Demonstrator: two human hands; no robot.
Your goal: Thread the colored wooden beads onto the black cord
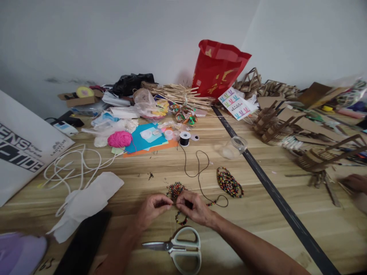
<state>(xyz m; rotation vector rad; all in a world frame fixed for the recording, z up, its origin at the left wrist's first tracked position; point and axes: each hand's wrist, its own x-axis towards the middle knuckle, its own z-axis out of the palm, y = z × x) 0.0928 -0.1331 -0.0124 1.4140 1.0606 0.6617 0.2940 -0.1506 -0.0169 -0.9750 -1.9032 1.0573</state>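
Note:
My left hand is closed in a pinch, with what looks like a tiny reddish bead at its fingertips. Facing it, my right hand pinches the end of a thin black cord. That cord runs from a black spool and carries a few strung beads near my right wrist. Just beyond my fingertips lies a pile of loose multicoloured beads. A short curve of strung beads rests below my right hand. Closer to me lie scissors with pale handles, blades pointing left.
Coiled bead strands lie to the right, near a clear plastic cup. Pink yarn, coloured paper and a red bag stand farther back. Small woven baskets crowd the right side, where another person's hand shows.

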